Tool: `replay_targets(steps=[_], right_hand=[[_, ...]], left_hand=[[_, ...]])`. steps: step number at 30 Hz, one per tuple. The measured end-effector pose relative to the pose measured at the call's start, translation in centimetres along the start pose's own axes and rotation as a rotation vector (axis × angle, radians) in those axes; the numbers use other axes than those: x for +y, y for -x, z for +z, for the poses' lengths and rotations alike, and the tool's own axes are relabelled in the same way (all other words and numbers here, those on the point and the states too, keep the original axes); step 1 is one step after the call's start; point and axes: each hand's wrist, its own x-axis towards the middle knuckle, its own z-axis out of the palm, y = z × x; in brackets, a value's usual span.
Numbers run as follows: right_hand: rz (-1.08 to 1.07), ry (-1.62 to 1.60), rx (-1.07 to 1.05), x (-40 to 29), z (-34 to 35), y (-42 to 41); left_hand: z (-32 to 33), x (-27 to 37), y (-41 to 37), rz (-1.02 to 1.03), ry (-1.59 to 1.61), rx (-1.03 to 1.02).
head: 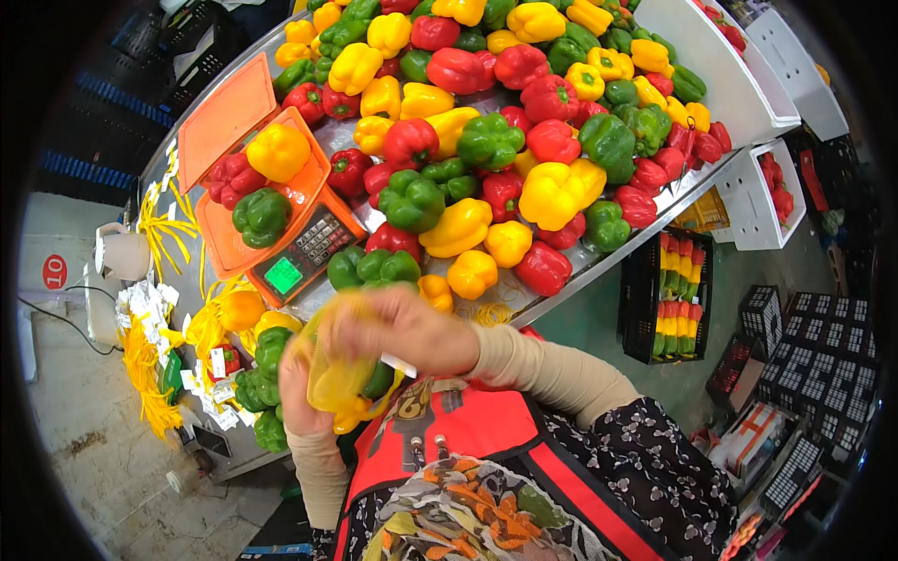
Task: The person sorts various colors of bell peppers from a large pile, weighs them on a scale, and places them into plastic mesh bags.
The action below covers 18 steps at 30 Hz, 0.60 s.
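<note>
My left hand [302, 396] grips the side of a yellow mesh bag [326, 372] just in front of my red apron. Blurred by motion, my right hand [414, 333] has its fingers on the upper part of the same bag. A white tag [398, 365] hangs at the bag's side. Yellow shows at the bag's lower end; whether a pepper lies inside is hard to tell. Beyond the hands stands an orange digital scale [309, 242] with a lit green display. In its orange tray [214, 228] rest a red pepper [235, 181], a yellow pepper [278, 152] and a green pepper [262, 217].
Loose red, yellow and green bell peppers [484, 140] cover much of the metal table [596, 270]. Yellow mesh bags [147, 379] with white tags lie at the left edge. Several green peppers [256, 389] sit beside my left hand. A black crate [642, 301] of packed peppers stands on the floor, right.
</note>
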Motion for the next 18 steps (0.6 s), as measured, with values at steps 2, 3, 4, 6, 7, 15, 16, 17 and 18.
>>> replay_targets(steps=[2, 3, 4, 6, 7, 15, 16, 17, 18], right_hand=[[-0.030, -0.280, 0.052, -0.1, -0.5, -0.7], [0.026, -0.402, -0.006, 0.9, -0.9, -0.8], [0.068, -0.510, -0.042, 1.6, -1.9, -0.4], [0.211, -0.293, -0.011, 3.8, -1.1, 0.7], [0.282, -0.063, -0.014, 4.4, 0.0, 1.1], [-0.063, 0.360, 0.003, 5.4, 1.6, 0.2], [-0.039, 0.253, 0.067, 5.2, 1.1, 0.0], [-0.017, 0.144, 0.134, 4.7, 0.5, -0.3], [0.071, 0.109, 0.127, 3.8, 0.1, -0.7]], left_hand=[[-4.0, -0.2, 1.1, 0.016, -0.296, -0.328], [-5.6, -0.2, 1.9, 0.030, -0.441, -0.477], [-4.2, 0.2, 1.3, 0.100, -0.430, -0.424], [-2.9, 0.5, 0.2, 0.204, -0.269, -0.105], [-2.0, 1.0, -0.5, 0.299, -0.159, 0.012], [-5.2, -0.1, -0.9, 0.099, 0.060, 0.197], [-4.4, -0.6, 0.0, 0.032, 0.066, 0.159], [-4.1, -0.9, 0.9, -0.036, 0.071, 0.119], [-5.1, -1.2, 1.7, -0.013, -0.064, -0.035]])
